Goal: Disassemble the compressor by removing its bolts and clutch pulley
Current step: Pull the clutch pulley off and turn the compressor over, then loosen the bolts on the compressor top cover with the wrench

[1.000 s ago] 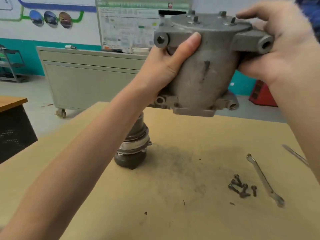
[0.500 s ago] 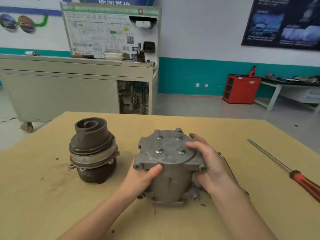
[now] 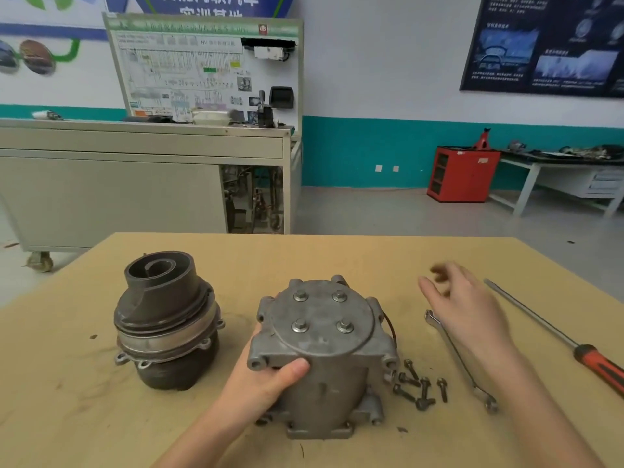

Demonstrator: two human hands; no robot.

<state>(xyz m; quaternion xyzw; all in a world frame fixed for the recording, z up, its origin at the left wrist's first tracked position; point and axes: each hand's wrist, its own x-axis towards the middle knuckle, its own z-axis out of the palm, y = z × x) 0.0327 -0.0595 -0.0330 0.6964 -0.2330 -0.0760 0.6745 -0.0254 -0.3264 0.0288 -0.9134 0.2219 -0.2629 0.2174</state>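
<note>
On the table (image 3: 304,255) the housing (image 3: 320,349) has been set down, gripped by the left hand (image 3: 266,380), while the right hand (image 3: 469,309), fingers spread, is freed for the wrench (image 3: 471,378).

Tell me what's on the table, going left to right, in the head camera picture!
dark pulley assembly → grey compressor housing → loose bolts → wrench → red-handled screwdriver

A single head-worn camera looks forward and down across the worktop (image 3: 101,417), near to it (wide-angle), with the far wall (image 3: 388,62) beyond.
</note>
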